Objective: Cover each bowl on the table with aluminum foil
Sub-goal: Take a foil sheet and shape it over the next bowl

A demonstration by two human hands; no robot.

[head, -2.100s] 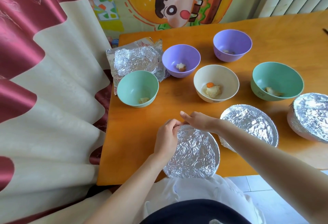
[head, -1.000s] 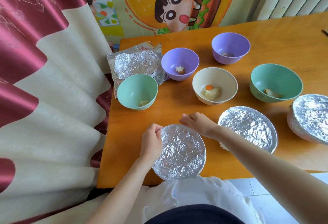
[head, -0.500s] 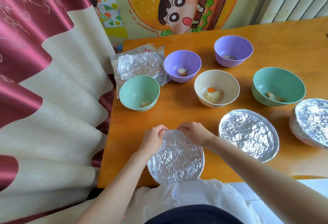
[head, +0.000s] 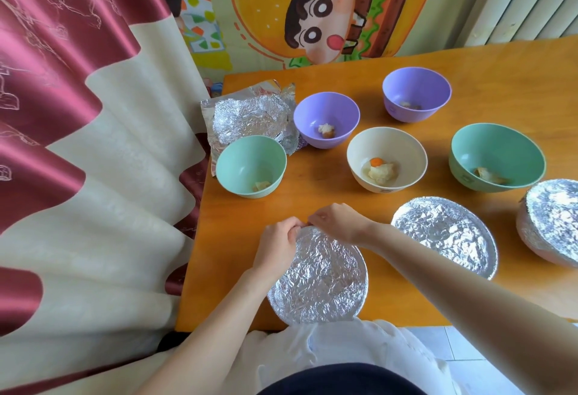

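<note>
A foil-covered bowl [head: 319, 282] sits at the table's near edge. My left hand [head: 276, 246] grips its far left rim with curled fingers. My right hand [head: 336, 222] pinches the foil at the far rim, fingertips meeting the left hand. Two more foil-covered bowls stand to the right, one [head: 444, 235] near and one [head: 550, 222] at the frame edge. Uncovered bowls with food scraps: small green [head: 250, 166], purple [head: 327, 119], second purple [head: 416, 94], cream [head: 386, 158], large green [head: 497, 156].
Crumpled loose foil [head: 250, 116] lies at the far left corner of the orange table [head: 312, 194]. A red and cream curtain [head: 78, 144] hangs left of the table. A cartoon wall picture is behind. The floor shows at bottom right.
The foil-covered bowl slid left along the near edge. Both hands came together at its far rim, the right hand closing onto the foil.
</note>
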